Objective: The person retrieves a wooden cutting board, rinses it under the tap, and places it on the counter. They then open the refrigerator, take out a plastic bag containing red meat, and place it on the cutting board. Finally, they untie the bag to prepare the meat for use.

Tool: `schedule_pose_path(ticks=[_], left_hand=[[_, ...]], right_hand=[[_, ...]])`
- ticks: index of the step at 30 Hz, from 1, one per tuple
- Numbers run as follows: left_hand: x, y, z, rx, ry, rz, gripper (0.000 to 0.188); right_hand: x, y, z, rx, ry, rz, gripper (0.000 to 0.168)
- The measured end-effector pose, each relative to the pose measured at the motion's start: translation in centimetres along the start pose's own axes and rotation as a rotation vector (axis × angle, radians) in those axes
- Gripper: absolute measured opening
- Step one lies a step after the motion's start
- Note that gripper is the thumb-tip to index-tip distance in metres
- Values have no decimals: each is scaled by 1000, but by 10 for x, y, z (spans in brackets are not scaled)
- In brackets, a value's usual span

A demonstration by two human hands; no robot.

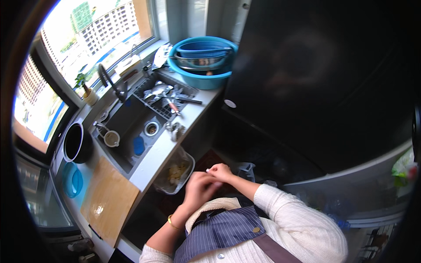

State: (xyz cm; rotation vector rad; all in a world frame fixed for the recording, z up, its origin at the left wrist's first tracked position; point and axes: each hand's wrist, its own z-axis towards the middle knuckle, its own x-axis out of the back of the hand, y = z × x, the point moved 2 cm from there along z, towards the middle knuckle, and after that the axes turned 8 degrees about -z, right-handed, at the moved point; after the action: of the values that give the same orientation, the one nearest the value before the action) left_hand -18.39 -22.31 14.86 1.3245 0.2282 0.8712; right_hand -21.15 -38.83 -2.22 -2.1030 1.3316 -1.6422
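Note:
My left hand, with a gold bangle on its wrist, is raised before my chest and overlaps the fingertips' side of my right hand. The two hands meet or nearly meet; blur hides the exact contact. A small white thing shows at the right hand's fingertips, too small to name. Below them is a lined waste bin with pale scraps inside. At the left lies a grey sink with a blue sponge, a small white strainer or cup and a drain basket.
A wooden cutting board lies on the counter beside a black pot and a blue lid or dish. Utensils rest on the sink's rack. Nested blue basins stand in the corner, next to a large dark appliance.

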Motion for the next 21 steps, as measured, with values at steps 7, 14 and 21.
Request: schedule_pose_path(ticks=[7,14,21], left_hand=[[-189,94,34,-136,-685,-361,16],[-236,144,29,51,-1185,-907,12],[-240,127,29,297,-1020,-966,30]], right_hand=[[102,228,9,-719,336,720,24],[197,329,-27,-885,702,1463,24],[234,345,-30,-651,823,1982,46]])
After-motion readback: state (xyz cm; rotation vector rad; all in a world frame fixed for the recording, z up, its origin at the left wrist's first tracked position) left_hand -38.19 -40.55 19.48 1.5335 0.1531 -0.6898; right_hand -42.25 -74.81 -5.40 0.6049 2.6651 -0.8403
